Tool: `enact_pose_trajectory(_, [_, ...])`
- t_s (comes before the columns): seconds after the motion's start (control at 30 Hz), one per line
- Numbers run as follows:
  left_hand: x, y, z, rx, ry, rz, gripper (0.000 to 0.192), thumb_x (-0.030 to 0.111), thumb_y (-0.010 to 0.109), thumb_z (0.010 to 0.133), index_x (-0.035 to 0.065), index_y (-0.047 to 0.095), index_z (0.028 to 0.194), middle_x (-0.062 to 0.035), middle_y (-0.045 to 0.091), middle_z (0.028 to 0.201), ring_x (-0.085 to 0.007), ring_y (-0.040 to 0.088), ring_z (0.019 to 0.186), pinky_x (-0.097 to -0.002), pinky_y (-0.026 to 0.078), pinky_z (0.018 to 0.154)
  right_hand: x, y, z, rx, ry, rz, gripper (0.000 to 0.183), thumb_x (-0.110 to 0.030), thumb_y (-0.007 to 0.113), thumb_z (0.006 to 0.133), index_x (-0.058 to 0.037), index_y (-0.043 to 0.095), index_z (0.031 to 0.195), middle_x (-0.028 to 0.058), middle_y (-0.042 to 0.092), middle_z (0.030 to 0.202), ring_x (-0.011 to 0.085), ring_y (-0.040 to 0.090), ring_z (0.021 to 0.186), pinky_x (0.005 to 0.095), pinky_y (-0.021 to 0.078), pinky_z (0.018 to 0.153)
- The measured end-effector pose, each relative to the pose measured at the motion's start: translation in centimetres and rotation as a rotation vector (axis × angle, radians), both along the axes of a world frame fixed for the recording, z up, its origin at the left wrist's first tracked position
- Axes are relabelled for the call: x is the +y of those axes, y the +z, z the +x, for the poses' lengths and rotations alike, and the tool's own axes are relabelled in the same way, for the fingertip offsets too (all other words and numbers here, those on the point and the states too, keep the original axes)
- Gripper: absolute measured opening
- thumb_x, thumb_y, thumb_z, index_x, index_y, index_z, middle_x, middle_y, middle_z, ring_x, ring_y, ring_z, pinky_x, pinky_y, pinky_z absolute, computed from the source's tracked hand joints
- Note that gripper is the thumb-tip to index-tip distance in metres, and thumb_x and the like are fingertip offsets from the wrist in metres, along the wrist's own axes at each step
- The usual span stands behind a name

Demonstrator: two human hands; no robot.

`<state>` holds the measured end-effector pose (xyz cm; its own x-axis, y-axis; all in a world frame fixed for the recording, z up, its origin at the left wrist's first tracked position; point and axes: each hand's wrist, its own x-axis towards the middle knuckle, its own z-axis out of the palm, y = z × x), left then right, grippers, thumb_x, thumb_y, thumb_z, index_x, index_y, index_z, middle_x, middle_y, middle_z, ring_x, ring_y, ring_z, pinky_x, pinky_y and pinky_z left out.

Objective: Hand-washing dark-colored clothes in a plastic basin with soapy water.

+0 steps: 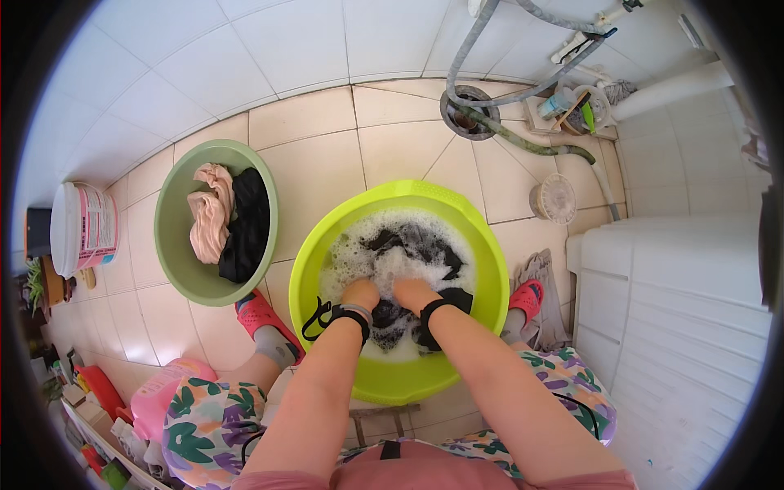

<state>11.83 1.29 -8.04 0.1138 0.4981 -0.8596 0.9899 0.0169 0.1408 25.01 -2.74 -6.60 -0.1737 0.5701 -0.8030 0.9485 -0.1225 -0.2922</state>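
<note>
Between my feet stands a bright yellow-green plastic basin [401, 383] of sudsy water. Dark wet cloth [422, 242] lies in the foam, and a black piece [458, 300] rises at the right side of the water. My left hand [361, 293] dips into the suds left of centre; a black strap and a grey band circle its wrist. Close beside it, my right hand [411, 291] is also sunk in the suds, with a black band at the wrist. Foam and water hide the fingers of both, so what they hold does not show.
A sage green basin [165, 245] at left holds a pale pink garment [211, 226] and a black one [248, 226]. Beyond the bright basin, hoses enter a floor drain [470, 113]. A lidded tub [556, 199] and a grey rag [545, 306] lie right; a white ribbed unit [680, 318] borders that side.
</note>
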Motion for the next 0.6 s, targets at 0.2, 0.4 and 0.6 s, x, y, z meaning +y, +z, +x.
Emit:
enact_pose_trajectory(0.2, [-0.1,1.4,-2.3,-0.182,0.078,0.118,0.032,0.015,0.048,0.091,0.0035,0.055,0.119,-0.0246,0.056,0.117,-0.0418,0.057,0.101,-0.0464,0.047,0.084,0.5,3.4,1.4,-0.047,0.297,0.14,0.038,-0.018,0.04,0.098,-0.0101,0.046,0.135,0.0057,0.037,0.143,0.0333,0.034,0.129,0.0449,0.0404,0.099])
enact_pose_trajectory(0.4, [0.4,8.8,-4.4,-0.312,0.577,-0.091,0.044,0.024,0.05,0.095,0.0102,0.039,0.136,-0.0203,0.056,0.11,-0.0324,0.057,0.083,-0.043,0.048,0.059,-1.0,11.1,3.9,0.102,-0.444,0.088,0.052,-0.043,0.038,0.097,-0.0071,0.043,0.133,0.0184,0.037,0.14,0.0368,0.049,0.116,0.0461,0.0435,0.092])
enact_pose_trajectory(0.6, [0.6,15.0,-6.6,-0.57,0.675,0.015,0.042,0.033,0.044,0.096,0.0073,0.043,0.129,-0.0101,0.056,0.093,-0.0208,0.052,0.065,-0.0332,0.045,0.051,-1.6,19.4,4.3,0.193,-0.525,0.408,0.05,-0.044,0.047,0.091,0.0004,0.059,0.112,0.0218,0.061,0.106,0.0368,0.058,0.098,0.0428,0.045,0.085])
